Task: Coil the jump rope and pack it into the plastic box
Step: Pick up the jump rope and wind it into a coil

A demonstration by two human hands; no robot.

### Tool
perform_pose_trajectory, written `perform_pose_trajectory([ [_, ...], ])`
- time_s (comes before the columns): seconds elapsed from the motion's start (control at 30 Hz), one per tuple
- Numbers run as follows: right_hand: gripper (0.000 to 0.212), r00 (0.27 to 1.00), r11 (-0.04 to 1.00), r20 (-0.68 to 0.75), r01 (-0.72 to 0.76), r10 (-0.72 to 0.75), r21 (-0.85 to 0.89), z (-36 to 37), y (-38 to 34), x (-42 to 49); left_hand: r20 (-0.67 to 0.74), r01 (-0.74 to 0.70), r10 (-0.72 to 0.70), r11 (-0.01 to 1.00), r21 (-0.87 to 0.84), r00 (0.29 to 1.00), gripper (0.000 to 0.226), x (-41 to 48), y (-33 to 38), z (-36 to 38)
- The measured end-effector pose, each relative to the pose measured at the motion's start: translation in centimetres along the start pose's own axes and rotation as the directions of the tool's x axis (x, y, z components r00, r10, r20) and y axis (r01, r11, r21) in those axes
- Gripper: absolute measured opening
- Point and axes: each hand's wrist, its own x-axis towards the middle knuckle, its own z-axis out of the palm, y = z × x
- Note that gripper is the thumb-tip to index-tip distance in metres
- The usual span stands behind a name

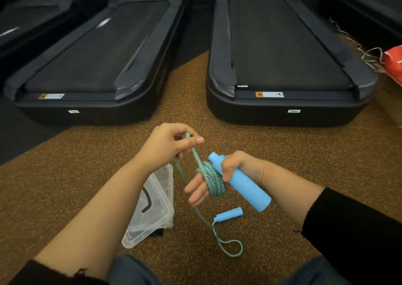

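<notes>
My right hand (pixel 239 171) grips a blue jump-rope handle (pixel 245 186), tilted with its tip up-left. Several turns of the blue-green braided rope (pixel 212 180) are wound around that hand's outstretched fingers. My left hand (pixel 171 143) pinches a taut stretch of the rope just above the coil. The rest of the rope hangs to the floor, where it makes a small loop (pixel 230 247). The second blue handle (pixel 229 214) lies on the carpet below my hands. A clear plastic box (pixel 152 210) sits open on the floor at the left, under my left forearm.
Speckled brown carpet (pixel 282 154) covers the floor around me. Two black treadmill decks (pixel 93 51) (pixel 280 51) lie ahead, with more at the far left and right. A red bag (pixel 393 60) and a thin white cord (pixel 348 38) lie at the right edge. My knees frame the bottom.
</notes>
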Motion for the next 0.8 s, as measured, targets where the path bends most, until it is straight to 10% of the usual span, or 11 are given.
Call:
perform_pose_trajectory([
  [0.1,0.059,0.980,0.999,-0.191,0.044,-0.049,-0.032,-0.3,0.0,0.1,-0.015,-0.029,0.028,0.996,-0.085,0.999,0.006,0.0,0.3,0.1],
  [0.3,0.053,0.960,0.941,0.116,0.218,-0.254,0.257,1.3,-0.3,0.7,-0.053,-0.045,0.036,0.982,-0.181,0.998,0.008,0.3,0.6,0.7],
  [0.6,0.061,0.841,0.732,-0.152,0.530,-0.520,0.427,2.2,-1.8,0.1,0.188,0.102,-0.037,0.931,-0.350,0.981,0.053,-0.5,-0.2,2.4],
  [0.8,0.066,0.720,0.553,-0.355,0.689,-0.596,0.468,1.3,-2.5,0.0,0.118,0.102,-0.073,0.959,-0.266,0.990,0.037,-0.1,-0.9,3.5],
])
